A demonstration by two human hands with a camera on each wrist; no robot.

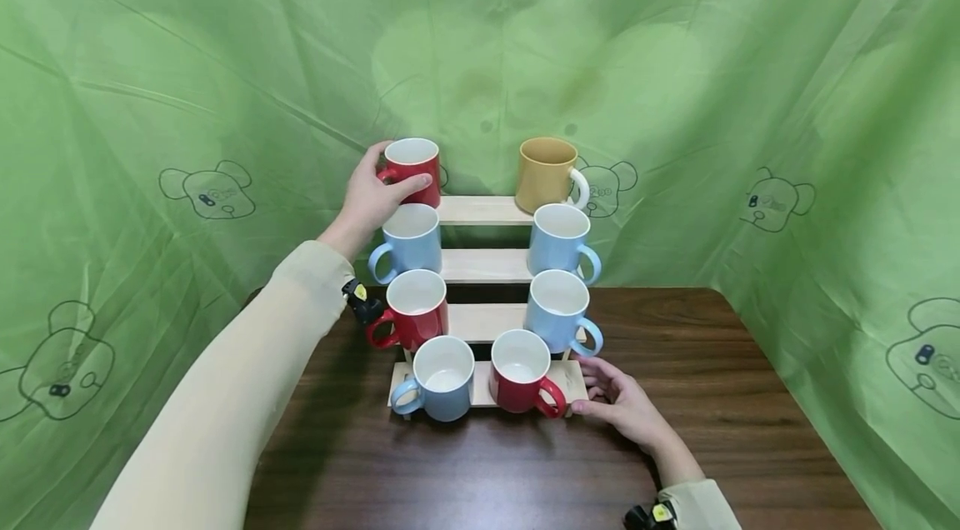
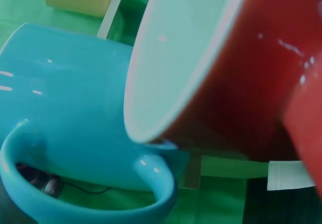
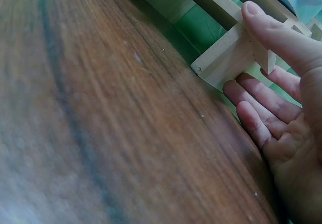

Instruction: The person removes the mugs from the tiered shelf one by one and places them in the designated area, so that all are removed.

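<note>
At the top left of a stepped wooden rack [image 1: 486, 322], my left hand [image 1: 369, 198] grips a red mug [image 1: 430, 195] with a white inside, its thumb across the front. In the left wrist view that red mug [image 2: 241, 93] looms close beside a light blue mug [image 2: 65, 88], which stands one tier below. My right hand [image 1: 630, 412] holds the rack's lower right end. The right wrist view has its thumb [image 3: 266, 25] on the wooden end piece [image 3: 226, 58], with the other fingers curled at its side.
A yellow mug [image 1: 543, 180] with a white handle stands at the top right. Lower tiers hold several light blue mugs and two red ones, including a red mug [image 1: 517, 384] at the front right. The rack sits on a dark wooden table [image 1: 480, 472] before a green curtain [image 1: 300, 55].
</note>
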